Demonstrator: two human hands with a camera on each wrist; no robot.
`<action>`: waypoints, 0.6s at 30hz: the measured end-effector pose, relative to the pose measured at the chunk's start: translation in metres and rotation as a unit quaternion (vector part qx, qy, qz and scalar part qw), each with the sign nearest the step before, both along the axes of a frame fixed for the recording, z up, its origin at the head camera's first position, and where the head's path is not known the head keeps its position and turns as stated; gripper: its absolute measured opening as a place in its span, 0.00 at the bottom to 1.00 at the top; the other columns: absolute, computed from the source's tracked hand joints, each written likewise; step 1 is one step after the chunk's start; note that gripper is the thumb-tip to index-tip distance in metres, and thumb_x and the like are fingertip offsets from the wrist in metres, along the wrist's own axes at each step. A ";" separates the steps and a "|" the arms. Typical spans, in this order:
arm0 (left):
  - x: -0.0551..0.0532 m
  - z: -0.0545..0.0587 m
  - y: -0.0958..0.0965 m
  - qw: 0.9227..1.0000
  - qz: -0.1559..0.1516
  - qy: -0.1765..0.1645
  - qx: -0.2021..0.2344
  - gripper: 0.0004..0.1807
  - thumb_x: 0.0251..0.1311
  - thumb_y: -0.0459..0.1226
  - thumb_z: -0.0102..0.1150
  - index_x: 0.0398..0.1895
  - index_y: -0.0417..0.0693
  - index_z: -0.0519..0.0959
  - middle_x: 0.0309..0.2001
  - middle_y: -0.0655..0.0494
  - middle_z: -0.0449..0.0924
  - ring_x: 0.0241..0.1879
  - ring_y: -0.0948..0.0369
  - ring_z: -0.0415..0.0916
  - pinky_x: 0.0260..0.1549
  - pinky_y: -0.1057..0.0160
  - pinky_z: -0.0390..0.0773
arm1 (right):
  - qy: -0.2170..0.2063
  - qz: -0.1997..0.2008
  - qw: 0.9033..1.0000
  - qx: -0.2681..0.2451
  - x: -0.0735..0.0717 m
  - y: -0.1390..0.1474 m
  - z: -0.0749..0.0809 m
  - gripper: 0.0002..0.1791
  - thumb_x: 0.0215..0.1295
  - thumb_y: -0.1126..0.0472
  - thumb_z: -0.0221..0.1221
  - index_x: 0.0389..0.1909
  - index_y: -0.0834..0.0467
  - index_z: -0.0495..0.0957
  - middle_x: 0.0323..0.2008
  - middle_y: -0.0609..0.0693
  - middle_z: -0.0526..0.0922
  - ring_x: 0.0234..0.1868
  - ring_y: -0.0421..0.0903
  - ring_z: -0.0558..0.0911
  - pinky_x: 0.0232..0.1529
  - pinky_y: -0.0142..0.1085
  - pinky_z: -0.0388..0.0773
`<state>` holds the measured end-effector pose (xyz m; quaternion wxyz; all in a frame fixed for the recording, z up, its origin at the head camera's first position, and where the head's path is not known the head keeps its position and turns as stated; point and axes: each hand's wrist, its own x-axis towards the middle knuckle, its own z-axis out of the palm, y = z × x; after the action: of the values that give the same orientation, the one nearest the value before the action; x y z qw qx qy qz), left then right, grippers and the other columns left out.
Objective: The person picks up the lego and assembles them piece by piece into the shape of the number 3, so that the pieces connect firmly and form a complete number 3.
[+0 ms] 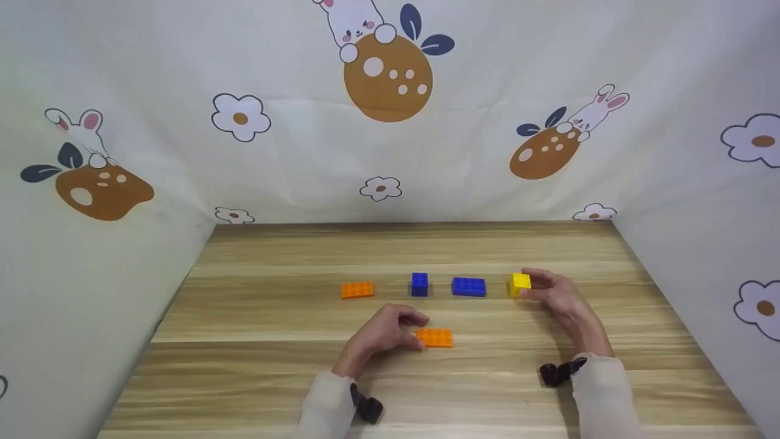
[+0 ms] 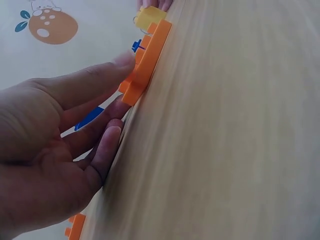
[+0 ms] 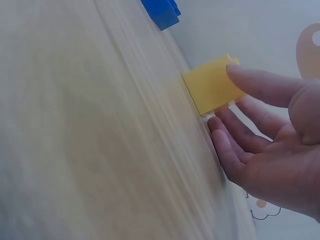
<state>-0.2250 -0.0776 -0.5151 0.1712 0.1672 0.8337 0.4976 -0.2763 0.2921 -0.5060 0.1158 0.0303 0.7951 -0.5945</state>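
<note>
Near the middle of the wooden table lies an orange toy building brick (image 1: 436, 338), studs up. Beside its left end is my left hand (image 1: 384, 330); the thumb is right at the brick's near corner, while the fingers reach past the far side with a gap between. At the right, my right hand (image 1: 560, 302) pinches a yellow building brick (image 1: 520, 285) between the thumb on its near side and fingers behind. In the right wrist view the yellow brick (image 3: 212, 86) stands upright with its bottom close to the tabletop.
A back row holds another orange brick (image 1: 358, 290), a small tall blue brick (image 1: 419, 285) and a longer blue brick (image 1: 468, 286), left of the yellow one. Patterned cloth (image 1: 292, 158) with rabbits and flowers walls the table (image 1: 256, 366) at the back and both sides.
</note>
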 end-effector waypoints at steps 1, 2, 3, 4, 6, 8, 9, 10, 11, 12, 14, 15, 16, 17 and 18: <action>0.000 0.000 0.001 1.000 0.000 0.003 -0.001 0.22 0.47 0.33 0.78 0.49 0.45 0.86 0.49 0.52 0.87 0.51 0.57 0.81 0.57 0.55 0.79 | 0.002 -0.003 1.000 0.003 0.000 -0.001 0.000 0.38 0.63 0.66 0.66 0.72 0.66 0.62 0.71 0.69 0.66 0.58 0.41 0.78 0.51 0.20 0.75; 0.000 0.000 0.001 1.000 0.002 0.004 -0.003 0.22 0.47 0.33 0.78 0.49 0.45 0.86 0.48 0.52 0.88 0.50 0.58 0.81 0.57 0.55 0.79 | 0.001 -0.006 1.000 0.007 -0.001 -0.001 0.000 0.38 0.63 0.66 0.66 0.72 0.66 0.63 0.70 0.69 0.67 0.57 0.41 0.78 0.50 0.20 0.75; 0.000 0.000 0.002 1.000 0.004 0.005 -0.007 0.21 0.47 0.33 0.78 0.48 0.46 0.86 0.47 0.53 0.88 0.49 0.58 0.81 0.56 0.56 0.79 | 0.001 -0.007 1.000 0.012 -0.001 -0.001 0.001 0.38 0.63 0.65 0.67 0.72 0.66 0.63 0.70 0.69 0.67 0.56 0.40 0.79 0.50 0.21 0.75; 0.001 0.000 0.002 1.000 0.006 0.005 -0.011 0.20 0.48 0.33 0.78 0.47 0.47 0.87 0.47 0.53 0.88 0.48 0.59 0.81 0.55 0.56 0.80 | -0.002 -0.009 1.000 0.019 0.000 -0.001 0.001 0.37 0.63 0.65 0.66 0.71 0.66 0.64 0.70 0.68 0.68 0.56 0.40 0.78 0.50 0.21 0.75; 0.001 0.000 0.003 1.000 0.009 0.006 -0.017 0.19 0.48 0.34 0.78 0.45 0.48 0.87 0.45 0.54 0.88 0.46 0.60 0.80 0.54 0.56 0.79 | -0.010 -0.017 1.000 0.024 0.000 -0.002 0.002 0.37 0.63 0.64 0.67 0.71 0.65 0.65 0.70 0.67 0.69 0.55 0.41 0.78 0.50 0.21 0.76; 0.001 0.000 0.003 1.000 0.012 0.008 -0.021 0.18 0.47 0.34 0.78 0.44 0.49 0.88 0.44 0.55 0.88 0.45 0.61 0.79 0.54 0.56 0.79 | -0.017 -0.024 0.999 0.027 0.000 -0.002 0.003 0.37 0.63 0.62 0.67 0.71 0.64 0.66 0.70 0.65 0.69 0.55 0.41 0.78 0.50 0.21 0.76; 0.001 0.000 0.003 1.000 0.013 0.010 -0.022 0.17 0.47 0.34 0.78 0.44 0.48 0.88 0.43 0.55 0.88 0.45 0.61 0.79 0.53 0.57 0.79 | -0.017 -0.024 0.999 0.027 0.000 -0.003 0.003 0.37 0.63 0.61 0.68 0.71 0.64 0.66 0.69 0.65 0.70 0.55 0.41 0.78 0.50 0.22 0.76; 0.001 0.000 0.003 1.000 0.013 0.012 -0.022 0.17 0.47 0.34 0.79 0.43 0.48 0.88 0.43 0.54 0.88 0.45 0.61 0.79 0.53 0.57 0.79 | -0.019 -0.028 0.999 0.023 -0.001 -0.004 0.004 0.37 0.63 0.61 0.68 0.71 0.63 0.66 0.69 0.64 0.70 0.54 0.41 0.78 0.50 0.22 0.76; 0.001 -0.001 0.003 1.000 0.013 0.012 -0.021 0.17 0.47 0.35 0.79 0.43 0.48 0.88 0.43 0.54 0.88 0.45 0.61 0.79 0.53 0.57 0.79 | -0.018 -0.030 0.999 0.020 -0.001 -0.004 0.004 0.37 0.62 0.61 0.68 0.70 0.64 0.66 0.69 0.65 0.71 0.53 0.40 0.78 0.50 0.23 0.77; 0.001 -0.001 0.003 1.000 0.012 0.013 -0.021 0.17 0.47 0.35 0.79 0.43 0.48 0.88 0.43 0.54 0.88 0.45 0.61 0.79 0.53 0.57 0.79 | -0.015 -0.032 0.999 0.022 -0.001 -0.005 0.005 0.37 0.62 0.60 0.69 0.70 0.64 0.67 0.68 0.64 0.72 0.52 0.39 0.78 0.50 0.24 0.77; 0.001 -0.002 0.003 1.000 0.012 0.014 -0.022 0.17 0.47 0.35 0.79 0.43 0.48 0.88 0.43 0.54 0.88 0.45 0.61 0.79 0.53 0.57 0.79 | -0.010 -0.030 0.999 0.018 -0.001 -0.007 0.007 0.37 0.62 0.60 0.69 0.70 0.64 0.67 0.67 0.64 0.73 0.50 0.38 0.80 0.50 0.26 0.78; 0.001 -0.002 0.003 1.000 0.012 0.014 -0.021 0.17 0.47 0.35 0.78 0.44 0.48 0.88 0.43 0.54 0.88 0.45 0.61 0.79 0.53 0.56 0.79 | -0.006 -0.028 0.999 0.019 -0.001 -0.008 0.009 0.37 0.62 0.60 0.69 0.69 0.65 0.68 0.67 0.65 0.73 0.49 0.37 0.80 0.51 0.27 0.79; 0.001 -0.002 0.003 1.000 0.012 0.012 -0.022 0.17 0.47 0.35 0.78 0.44 0.48 0.88 0.43 0.54 0.88 0.45 0.61 0.79 0.53 0.56 0.79 | -0.005 -0.029 0.999 0.019 0.000 -0.010 0.010 0.36 0.62 0.60 0.69 0.69 0.64 0.68 0.67 0.65 0.73 0.49 0.37 0.80 0.51 0.29 0.80; 0.001 -0.002 0.003 1.000 0.012 0.010 -0.023 0.17 0.47 0.35 0.78 0.44 0.49 0.88 0.43 0.55 0.88 0.45 0.61 0.79 0.54 0.56 0.79 | -0.001 -0.026 0.999 0.020 0.001 -0.011 0.013 0.36 0.62 0.60 0.69 0.69 0.64 0.68 0.67 0.65 0.73 0.48 0.37 0.81 0.52 0.30 0.81; 0.001 -0.001 0.002 1.000 0.012 0.008 -0.024 0.17 0.48 0.35 0.78 0.44 0.49 0.88 0.44 0.55 0.88 0.45 0.61 0.79 0.54 0.56 0.79 | 0.002 -0.024 0.999 0.023 0.002 -0.013 0.015 0.36 0.63 0.59 0.68 0.69 0.64 0.68 0.67 0.65 0.73 0.48 0.38 0.81 0.53 0.32 0.81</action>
<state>-0.2243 -0.0751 -0.5164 0.1626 0.1567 0.8488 0.4780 -0.2744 0.2789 -0.4910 0.0998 0.0508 0.8078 -0.5787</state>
